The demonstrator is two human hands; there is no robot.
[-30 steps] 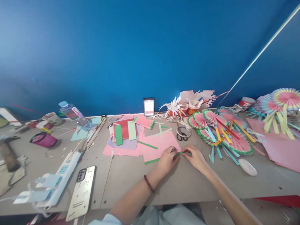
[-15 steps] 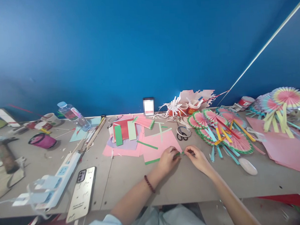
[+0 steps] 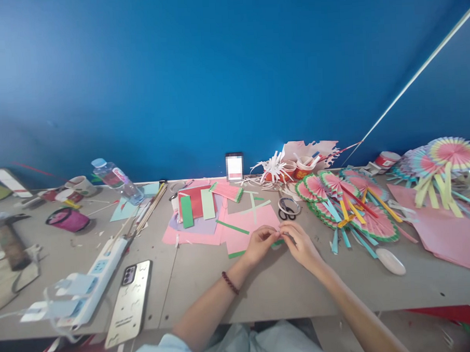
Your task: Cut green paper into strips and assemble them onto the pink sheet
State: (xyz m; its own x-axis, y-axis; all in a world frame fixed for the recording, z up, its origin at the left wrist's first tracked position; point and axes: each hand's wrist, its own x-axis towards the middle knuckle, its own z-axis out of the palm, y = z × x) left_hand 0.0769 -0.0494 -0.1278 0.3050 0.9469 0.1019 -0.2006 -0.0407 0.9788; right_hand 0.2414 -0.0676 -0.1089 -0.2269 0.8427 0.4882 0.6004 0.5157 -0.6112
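My left hand (image 3: pixel 261 243) and my right hand (image 3: pixel 298 244) meet over the near right corner of a pink sheet (image 3: pixel 238 240). Both are closed, thumbs and fingertips pinched close together. Whatever lies between the fingertips is too small and too hidden to name. A green strip (image 3: pixel 277 243) shows just below the fingers, along the sheet's near edge. Another green strip (image 3: pixel 232 227) lies loose across the sheet's left side. Black-handled scissors (image 3: pixel 287 211) rest beyond my right hand, with a roll of clear tape (image 3: pixel 291 205) over them.
Pink and green pleated paper fans (image 3: pixel 353 207) crowd the right, near a white oval object (image 3: pixel 390 261). Green cards (image 3: pixel 186 211) and a red sheet (image 3: pixel 197 196) lie left of centre. A phone (image 3: pixel 129 302), power strip (image 3: pixel 101 278) and tilted bottle (image 3: pixel 118 180) stand further left.
My hands have come together. The right hand moved left and slightly up to the left fingertips, and the left hand lifted its fingers from the green-edged part of the sheet.
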